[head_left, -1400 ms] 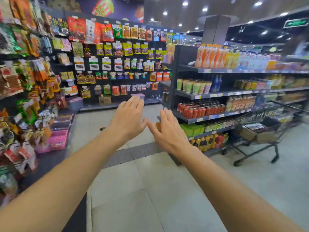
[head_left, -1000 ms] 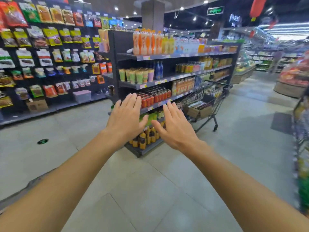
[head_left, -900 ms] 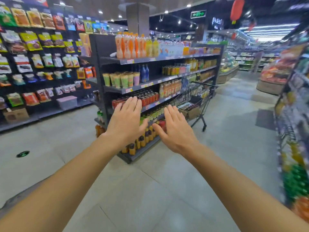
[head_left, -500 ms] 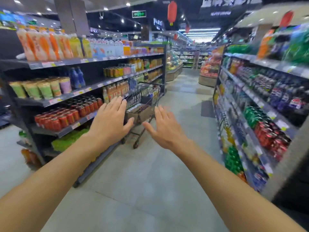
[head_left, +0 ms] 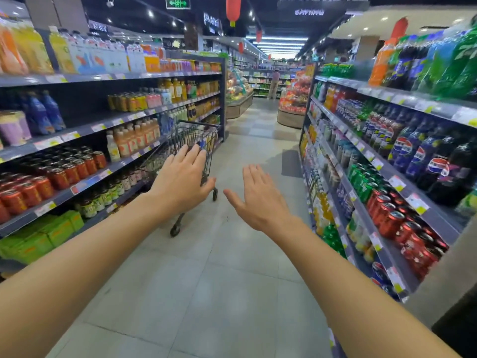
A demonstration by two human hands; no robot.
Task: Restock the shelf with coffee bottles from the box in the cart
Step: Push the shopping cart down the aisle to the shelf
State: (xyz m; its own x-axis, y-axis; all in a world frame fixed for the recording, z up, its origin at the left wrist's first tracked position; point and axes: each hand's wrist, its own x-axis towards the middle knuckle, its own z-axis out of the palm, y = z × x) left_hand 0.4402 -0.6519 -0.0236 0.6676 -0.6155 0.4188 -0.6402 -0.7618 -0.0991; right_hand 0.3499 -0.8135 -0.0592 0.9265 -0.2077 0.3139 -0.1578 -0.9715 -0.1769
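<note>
A black wire shopping cart [head_left: 192,140] stands ahead in the aisle, close against the left drinks shelf [head_left: 85,130]. My left hand [head_left: 182,180] is stretched out in front of me with straight fingers, empty, and it hides part of the cart. My right hand [head_left: 258,197] is held out beside it, fingers straight, holding nothing. Both hands hang in the air short of the cart. The box inside the cart is hidden from here, and I cannot make out any coffee bottles.
Left shelves carry red cans [head_left: 51,174], juice bottles [head_left: 134,136] and green cartons [head_left: 38,236]. The right shelf [head_left: 382,177] holds cola bottles and cans. A tiled aisle floor [head_left: 219,254] runs between them. A person [head_left: 274,82] stands far down the aisle.
The view has swung right from the snack wall into the drinks aisle. The cart has come nearer and now lies straight ahead. Both hands stay outstretched and empty.
</note>
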